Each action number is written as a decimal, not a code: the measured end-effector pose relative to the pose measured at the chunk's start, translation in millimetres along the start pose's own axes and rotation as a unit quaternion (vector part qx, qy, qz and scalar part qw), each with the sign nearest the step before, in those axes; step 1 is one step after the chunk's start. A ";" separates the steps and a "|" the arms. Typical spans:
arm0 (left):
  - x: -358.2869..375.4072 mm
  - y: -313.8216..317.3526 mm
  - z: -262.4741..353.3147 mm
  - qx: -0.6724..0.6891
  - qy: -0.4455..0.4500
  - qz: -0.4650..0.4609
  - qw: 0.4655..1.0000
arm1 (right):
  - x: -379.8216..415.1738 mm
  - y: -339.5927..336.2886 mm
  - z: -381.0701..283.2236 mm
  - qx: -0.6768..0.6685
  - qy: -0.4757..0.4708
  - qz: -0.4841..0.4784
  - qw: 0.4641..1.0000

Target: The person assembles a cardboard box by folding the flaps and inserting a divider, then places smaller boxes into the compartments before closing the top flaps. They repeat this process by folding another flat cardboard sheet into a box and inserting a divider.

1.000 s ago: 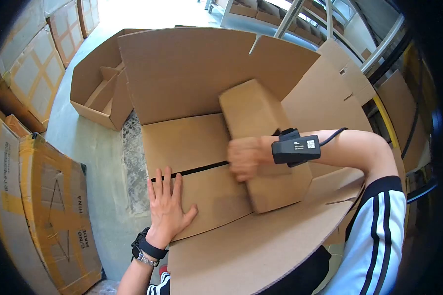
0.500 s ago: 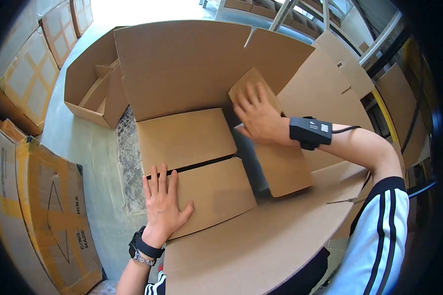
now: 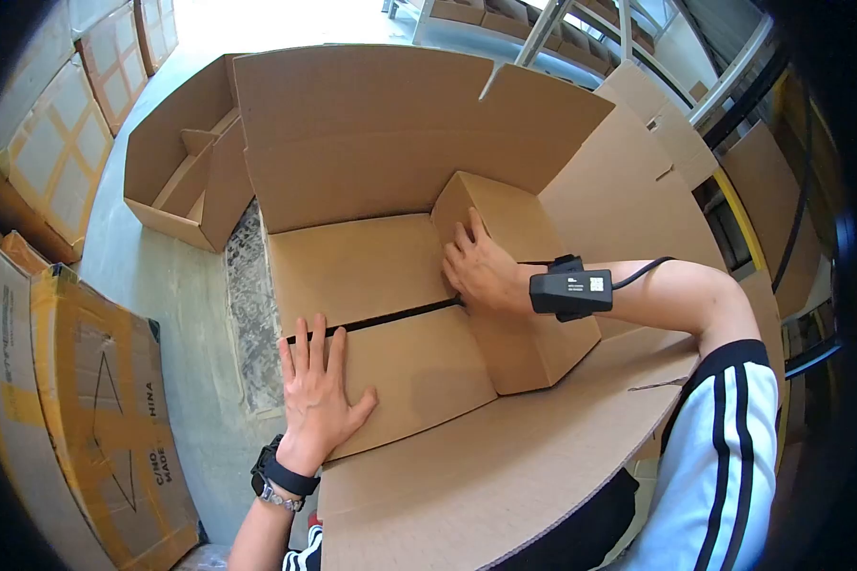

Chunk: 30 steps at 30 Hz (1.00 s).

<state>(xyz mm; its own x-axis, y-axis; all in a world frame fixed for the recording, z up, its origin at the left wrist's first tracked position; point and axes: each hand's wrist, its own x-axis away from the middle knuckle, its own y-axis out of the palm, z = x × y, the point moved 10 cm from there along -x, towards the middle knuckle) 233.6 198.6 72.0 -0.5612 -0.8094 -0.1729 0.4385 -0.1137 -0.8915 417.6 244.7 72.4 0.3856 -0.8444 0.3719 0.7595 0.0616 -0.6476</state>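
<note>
A large brown cardboard box point(image 3: 409, 124) stands in front of me with its walls folded outward. Two flat cardboard panels point(image 3: 409, 366) form its bottom, with a dark slit between them. My left hand point(image 3: 324, 395) lies flat on the left end of these panels, fingers spread across the slit. Inside the box at the right sits a folded cardboard piece point(image 3: 514, 209), with one face upright along the panels' right edge. My right hand point(image 3: 486, 266) presses on its folded edge with fingers apart, hiding part of it.
Another open carton with dividers point(image 3: 176, 181) sits on the floor at the back left. Taped cartons point(image 3: 105, 409) line the left side. To the right are a metal frame point(image 3: 733, 71) and more cardboard point(image 3: 776, 200). Shelving with boxes point(image 3: 505, 19) stands behind.
My right hand has moved down and toward me. The folded cardboard piece has dropped against the bottom panels, covering the dark gap beside them. My left hand has stayed put.
</note>
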 end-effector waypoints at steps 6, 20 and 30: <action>-0.4 -0.5 -0.3 -0.004 0.000 0.004 1.000 | 6.0 -9.2 -11.4 -0.139 -0.035 0.018 0.990; -2.1 3.3 1.0 -0.027 -0.010 -0.003 1.000 | 46.7 16.3 29.2 -0.358 0.098 -0.063 0.927; -4.2 1.3 0.8 -0.014 -0.013 -0.005 1.000 | 81.3 95.1 -48.7 -0.405 -0.122 -0.378 0.824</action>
<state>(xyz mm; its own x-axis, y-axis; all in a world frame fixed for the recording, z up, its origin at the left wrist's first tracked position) 237.1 201.4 71.9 -0.5475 -0.8225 -0.1538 0.4127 -0.1055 -0.9048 495.6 155.9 8.7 0.1325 -0.3404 0.9309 0.2710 -0.8909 -0.3644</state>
